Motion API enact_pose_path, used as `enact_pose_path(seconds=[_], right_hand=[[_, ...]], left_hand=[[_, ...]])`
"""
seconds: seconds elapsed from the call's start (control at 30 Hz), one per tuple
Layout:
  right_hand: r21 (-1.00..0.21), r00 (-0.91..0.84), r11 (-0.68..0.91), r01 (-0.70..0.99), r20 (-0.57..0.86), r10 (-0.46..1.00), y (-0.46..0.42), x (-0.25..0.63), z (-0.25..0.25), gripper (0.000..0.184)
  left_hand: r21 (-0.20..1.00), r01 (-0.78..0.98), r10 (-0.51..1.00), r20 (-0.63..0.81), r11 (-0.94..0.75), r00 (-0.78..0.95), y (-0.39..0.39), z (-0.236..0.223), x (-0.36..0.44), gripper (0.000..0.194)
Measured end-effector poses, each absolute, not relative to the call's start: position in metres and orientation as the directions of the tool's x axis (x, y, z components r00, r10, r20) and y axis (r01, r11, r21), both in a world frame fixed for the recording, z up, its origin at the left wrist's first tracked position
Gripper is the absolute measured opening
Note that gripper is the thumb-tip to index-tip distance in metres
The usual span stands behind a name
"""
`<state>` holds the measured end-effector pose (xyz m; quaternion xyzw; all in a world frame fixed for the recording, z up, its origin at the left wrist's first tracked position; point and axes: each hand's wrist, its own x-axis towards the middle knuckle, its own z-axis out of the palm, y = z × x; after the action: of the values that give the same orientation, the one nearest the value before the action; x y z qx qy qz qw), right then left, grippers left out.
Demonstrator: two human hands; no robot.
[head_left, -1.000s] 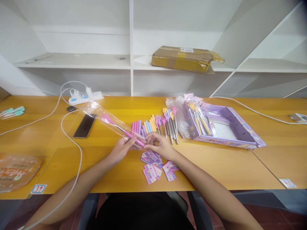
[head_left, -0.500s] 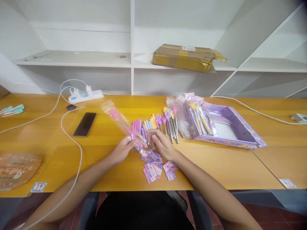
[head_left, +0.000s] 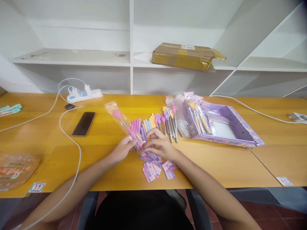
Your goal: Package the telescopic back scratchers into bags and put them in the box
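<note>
My left hand (head_left: 122, 148) pinches the lower end of a clear plastic sleeve (head_left: 121, 121) that holds a pink hand-shaped back scratcher. The sleeve lies slanted on the yellow table (head_left: 107, 166), its top toward the far left. My right hand (head_left: 159, 145) has its fingers curled at the same lower end of the sleeve. Just below my hands lies a pile of small purple and pink cards (head_left: 155, 166). Beyond my hands lie several loose pastel scratchers (head_left: 155, 123) with metal stems.
A purple cardboard display box (head_left: 230, 127) with bagged scratchers stands at the right. A black phone (head_left: 83, 123), a white power strip (head_left: 83, 95) and white cables lie at the left. A taped brown parcel (head_left: 187, 57) sits on the white shelf behind.
The bagged scratcher has swung from a flat slant to a steeper one, its top moving right and nearer. Both hands have stayed at its lower end.
</note>
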<state>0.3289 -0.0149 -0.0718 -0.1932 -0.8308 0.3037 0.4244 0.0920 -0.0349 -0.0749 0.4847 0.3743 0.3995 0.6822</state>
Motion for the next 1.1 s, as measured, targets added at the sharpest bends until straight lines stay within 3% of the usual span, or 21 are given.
enact_pose_path(seconds=[0.17, 0.4, 0.53, 0.7, 0.93, 1.1], right_hand=[[-0.654, -0.510, 0.745, 0.135, 0.598, 0.618, -0.016, 0.324, -0.068, 0.007], [-0.696, -0.500, 0.692, 0.194, 0.536, 0.680, -0.015, 0.321, -0.070, 0.012], [-0.727, -0.510, 0.658, 0.199, 0.496, 0.703, -0.015, 0.322, -0.073, 0.016], [-0.879, -0.500, 0.423, 0.222, 0.269, 0.823, -0.013, 0.324, -0.079, 0.028], [-0.901, -0.582, 0.352, 0.253, 0.149, 0.800, -0.013, 0.323, -0.070, 0.054], [-0.935, -0.584, 0.280, 0.219, 0.105, 0.805, -0.016, 0.322, -0.067, 0.055]], left_hand=[[0.987, -0.023, 0.885, -0.132, 0.159, 0.447, -0.036, -0.078, 0.094, 0.055], [0.992, -0.014, 0.853, -0.097, 0.121, 0.513, -0.037, -0.084, 0.092, 0.051], [0.997, 0.051, 0.886, -0.070, 0.053, 0.458, -0.038, -0.086, 0.093, 0.046], [0.987, 0.155, 0.884, -0.112, 0.045, 0.454, -0.038, -0.079, 0.093, 0.042], [0.989, 0.135, 0.870, -0.116, 0.057, 0.478, -0.041, -0.083, 0.093, 0.039], [0.996, 0.069, 0.871, -0.083, 0.057, 0.485, -0.042, -0.083, 0.093, 0.040]])
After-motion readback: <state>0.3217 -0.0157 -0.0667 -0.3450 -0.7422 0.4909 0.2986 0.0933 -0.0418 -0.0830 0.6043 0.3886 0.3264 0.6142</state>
